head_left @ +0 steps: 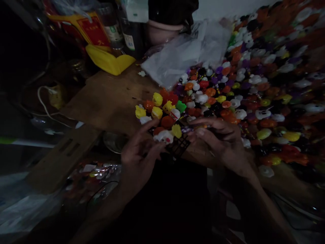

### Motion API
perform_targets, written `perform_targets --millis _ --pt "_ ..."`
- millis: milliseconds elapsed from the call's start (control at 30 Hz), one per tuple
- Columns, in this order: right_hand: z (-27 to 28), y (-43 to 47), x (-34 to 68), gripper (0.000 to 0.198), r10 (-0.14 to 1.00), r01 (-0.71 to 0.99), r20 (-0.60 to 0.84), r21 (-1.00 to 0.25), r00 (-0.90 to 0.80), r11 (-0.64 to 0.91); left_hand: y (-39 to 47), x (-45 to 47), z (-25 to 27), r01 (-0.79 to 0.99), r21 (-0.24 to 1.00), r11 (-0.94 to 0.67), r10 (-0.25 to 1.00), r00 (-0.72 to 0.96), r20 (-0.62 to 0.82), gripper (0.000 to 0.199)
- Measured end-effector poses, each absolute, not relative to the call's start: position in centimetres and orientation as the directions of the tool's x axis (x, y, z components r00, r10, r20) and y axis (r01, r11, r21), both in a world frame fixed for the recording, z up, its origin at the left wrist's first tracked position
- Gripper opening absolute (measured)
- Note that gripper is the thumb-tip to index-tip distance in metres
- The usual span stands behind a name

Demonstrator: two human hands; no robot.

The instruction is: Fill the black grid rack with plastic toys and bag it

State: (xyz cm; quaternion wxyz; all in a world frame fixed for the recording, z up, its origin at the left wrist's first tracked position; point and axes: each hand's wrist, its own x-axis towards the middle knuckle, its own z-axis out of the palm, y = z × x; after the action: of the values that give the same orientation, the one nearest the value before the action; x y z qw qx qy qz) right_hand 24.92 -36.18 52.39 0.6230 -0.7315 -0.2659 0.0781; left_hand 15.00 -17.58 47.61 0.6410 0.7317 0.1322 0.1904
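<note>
My left hand point(141, 149) is curled at the left of a small white plastic figure head point(164, 137) with a red spot, its thumb against the lower edge. My right hand point(218, 139) pinches a thin stick with a purple-and-white pattern point(187, 129), which points left. At the stick's left end is a yellow plastic piece point(176, 131); whether they are joined is hard to tell. Under these lies a black grid rack point(180, 146). Just beyond my hands stands a cluster of yellow figure heads point(157, 112), with orange, red, white and a green one point(181, 106).
A big heap of colourful plastic pieces point(261, 79) covers the right side. Behind are a clear plastic bag point(186, 51), a yellow scoop point(110, 61) and dark bottles point(129, 39). The wooden board point(109, 98) ends at the left; a bag of pieces point(95, 176) sits below.
</note>
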Motion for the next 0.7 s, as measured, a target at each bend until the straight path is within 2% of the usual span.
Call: perform_targets --millis 67,133,167,233,300,367,500,600,700 --pt "52.8 -35.2 25.3 0.01 0.396 0.387 0.325 -0.918 0.859 -0.087 -16.5 15.3 47.2 -0.056 0.891 -0.45 0.395 0.883 0.254 0.052" --pt "53.1 -34.3 25.8 0.01 0.323 0.513 0.449 -0.846 0.833 -0.147 -16.0 16.1 46.7 -0.049 0.721 -0.691 0.274 0.905 0.324 0.051" --pt "53.1 -34.0 25.9 0.011 0.313 0.572 0.503 -0.799 0.805 -0.186 -16.0 16.5 46.5 -0.032 0.626 -0.78 0.219 0.921 0.321 0.05" --pt "53.0 -33.6 26.2 0.012 0.363 0.652 0.556 -0.718 0.748 -0.244 -16.5 17.2 46.2 0.018 0.437 -0.899 0.142 0.957 0.253 0.047" --pt "52.8 -33.5 26.4 0.013 0.447 0.7 0.557 -0.66 0.7 -0.274 -17.3 17.5 46.2 0.052 0.301 -0.952 0.104 0.982 0.16 0.045" --pt "52.9 -33.6 26.7 0.013 0.516 0.732 0.541 -0.611 0.664 -0.302 -18.0 17.3 46.1 0.037 0.231 -0.972 0.064 0.992 0.11 0.045" --pt "53.8 -33.7 27.1 0.013 0.643 0.792 0.483 -0.492 0.594 -0.362 -18.8 16.4 45.5 -0.024 0.163 -0.986 -0.002 0.991 0.135 0.054" --pt "54.6 -33.0 27.1 0.016 0.719 0.824 0.418 -0.397 0.555 -0.405 -19.3 16.0 45.0 0.006 0.125 -0.992 0.021 0.993 0.12 0.056" --pt "55.5 -32.1 26.9 0.019 0.757 0.821 0.342 -0.359 0.557 -0.443 -19.8 15.9 45.0 0.033 0.113 -0.993 0.047 0.992 0.119 0.053"
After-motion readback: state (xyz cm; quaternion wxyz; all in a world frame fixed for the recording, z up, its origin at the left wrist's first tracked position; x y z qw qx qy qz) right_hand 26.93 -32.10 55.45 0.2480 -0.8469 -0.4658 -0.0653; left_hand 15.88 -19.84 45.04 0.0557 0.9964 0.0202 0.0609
